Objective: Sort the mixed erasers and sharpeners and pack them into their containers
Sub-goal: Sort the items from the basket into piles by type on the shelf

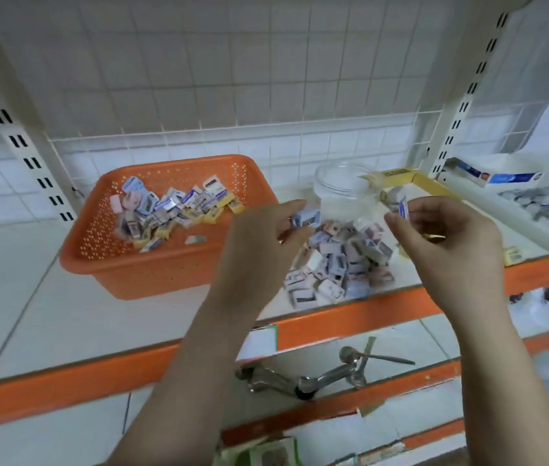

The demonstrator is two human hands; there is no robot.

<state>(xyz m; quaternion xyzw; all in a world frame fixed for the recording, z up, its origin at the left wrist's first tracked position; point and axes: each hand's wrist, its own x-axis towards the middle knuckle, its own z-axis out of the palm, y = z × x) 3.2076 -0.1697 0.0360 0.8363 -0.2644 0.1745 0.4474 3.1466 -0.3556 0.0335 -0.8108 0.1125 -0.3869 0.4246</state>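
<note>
White shelf (64, 317) — perforated orange basket (172, 264); left hand (259, 243) pinches boxy sharpener (306, 218); right hand (448, 243) pinches eraser (401, 205)

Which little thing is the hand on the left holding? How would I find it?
Find the orange basket on the white shelf, then look right to the loose pile in front of the clear jar. Above that pile, the left hand pinches one small blue-grey sharpener. It is the only piece there lifted off the shelf, with a dark slot facing you.
</note>
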